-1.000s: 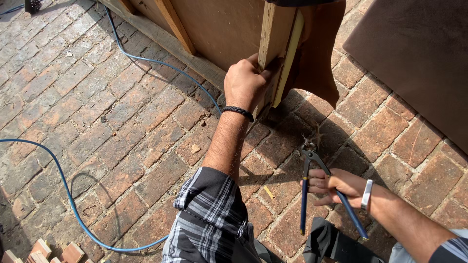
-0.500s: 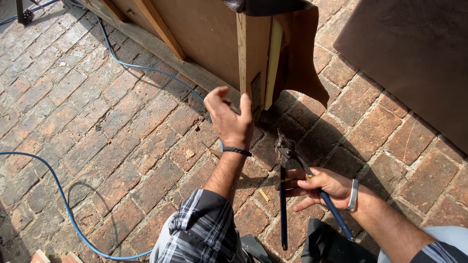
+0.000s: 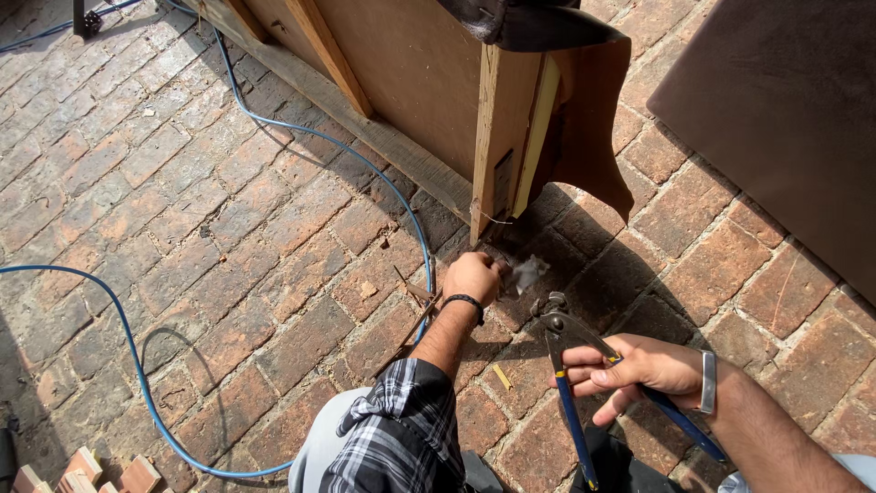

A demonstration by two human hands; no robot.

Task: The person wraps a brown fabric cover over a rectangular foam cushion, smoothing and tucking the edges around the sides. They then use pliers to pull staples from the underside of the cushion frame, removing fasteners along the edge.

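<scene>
A small pale scrap (image 3: 529,271) lies on the brick floor (image 3: 228,228) at the foot of the wooden post (image 3: 493,137), just right of the left hand (image 3: 473,277), whose fingers are curled shut beside it; whether they pinch it cannot be told. Nearer and to the right, the right hand (image 3: 639,370) grips blue-handled pincers (image 3: 570,374), fingers wrapped round one handle. The pincer head, close to the left knuckles, could nip them if it swung over, and the blue hose (image 3: 128,338) looping on the left could snag a foot.

Two hands (image 3: 474,277) (image 3: 630,370) — one pincers (image 3: 568,365), one hose (image 3: 137,365).

no packages, labels, signs or screens show anywhere in this view.
</scene>
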